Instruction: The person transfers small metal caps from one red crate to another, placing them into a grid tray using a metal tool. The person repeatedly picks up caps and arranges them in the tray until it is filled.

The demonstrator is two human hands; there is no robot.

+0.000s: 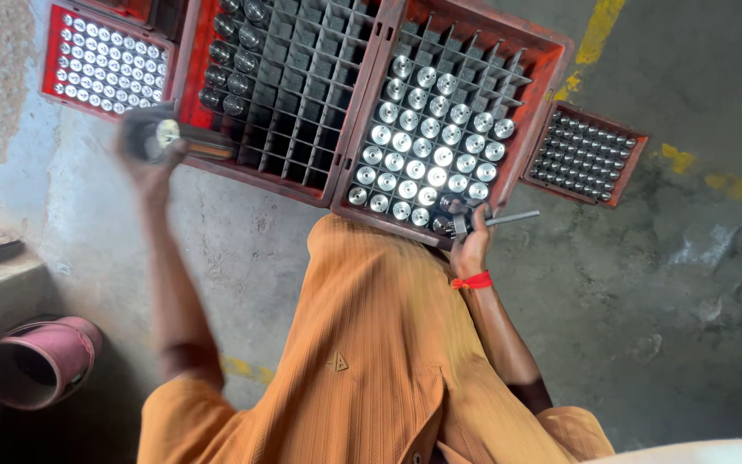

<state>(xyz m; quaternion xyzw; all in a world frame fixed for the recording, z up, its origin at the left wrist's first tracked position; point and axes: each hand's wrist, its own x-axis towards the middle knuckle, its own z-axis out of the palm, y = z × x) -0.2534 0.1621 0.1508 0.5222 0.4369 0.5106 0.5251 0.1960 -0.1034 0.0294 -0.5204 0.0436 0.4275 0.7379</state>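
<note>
A round metal part [165, 133] is gripped in the raised left hand [152, 163], blurred, just left of the middle crate [289, 176]. The right hand [471, 245], with a red band [472, 281] at its wrist, is closed on a metal tool [483, 222] at the near edge of the right crate [543, 51], right of the middle crate, where shiny parts [427, 150] are held in a grid.
</note>
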